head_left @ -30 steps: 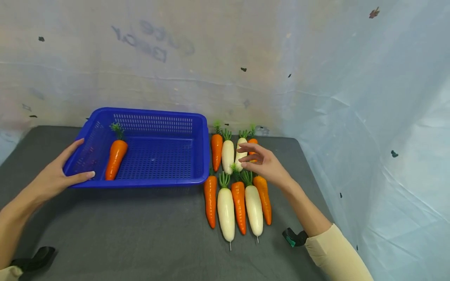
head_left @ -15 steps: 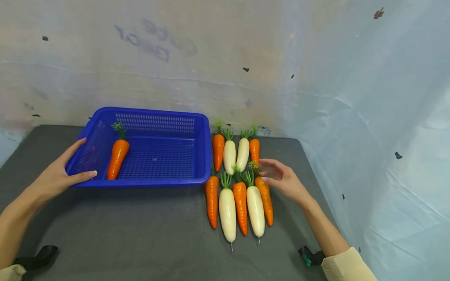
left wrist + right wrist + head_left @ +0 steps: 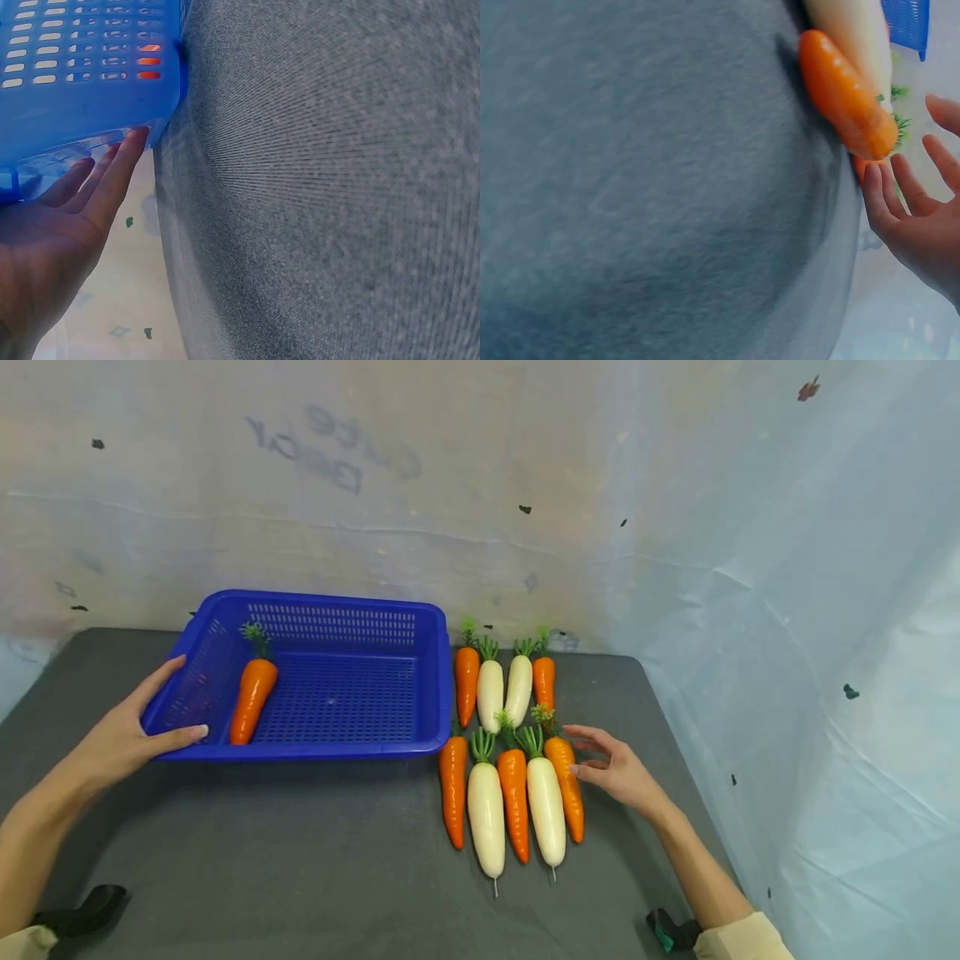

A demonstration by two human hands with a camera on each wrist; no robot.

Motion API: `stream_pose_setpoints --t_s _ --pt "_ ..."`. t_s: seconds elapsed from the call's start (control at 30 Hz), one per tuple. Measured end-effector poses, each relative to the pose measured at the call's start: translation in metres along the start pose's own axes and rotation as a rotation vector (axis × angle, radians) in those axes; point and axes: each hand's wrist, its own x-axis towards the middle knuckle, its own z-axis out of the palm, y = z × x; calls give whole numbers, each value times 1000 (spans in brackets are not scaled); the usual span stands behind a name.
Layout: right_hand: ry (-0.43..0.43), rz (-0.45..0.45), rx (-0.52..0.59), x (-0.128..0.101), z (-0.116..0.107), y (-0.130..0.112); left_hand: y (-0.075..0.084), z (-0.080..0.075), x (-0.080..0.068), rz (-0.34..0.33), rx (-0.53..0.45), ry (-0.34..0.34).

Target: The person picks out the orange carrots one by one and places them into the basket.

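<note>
In the head view my left hand (image 3: 112, 743) grips the left end of a blue slotted plastic basket (image 3: 337, 749), thumb over the front rim. The left wrist view shows its fingers (image 3: 120, 169) reaching along the basket's outside. One orange carrot (image 3: 253, 697) lies inside the basket at the left. My right hand (image 3: 621, 775) hovers with spread, slightly bent fingers at the right side of an orange carrot (image 3: 565, 781), the outermost of the front row. In the right wrist view the fingertips (image 3: 873, 174) are right by this carrot's thick end, with nothing held.
Right of the basket, carrots and white radishes lie in two rows, including a front radish (image 3: 546, 810), a front carrot (image 3: 513, 802) and a back radish (image 3: 491, 689). Grey cloth covers the table (image 3: 300, 852). Pale plastic sheeting (image 3: 480, 460) hangs behind and to the right.
My right hand has moved right and toward me, from above the back row to beside the right-hand front carrot. The left hand keeps its hold on the basket.
</note>
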Motion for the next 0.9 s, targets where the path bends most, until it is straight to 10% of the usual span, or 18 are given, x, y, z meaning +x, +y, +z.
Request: stream_pose_setpoints --t_s 0.9 --pt "-161 87 -234 13 7 6 0 -3 -2 5 -15 -15"
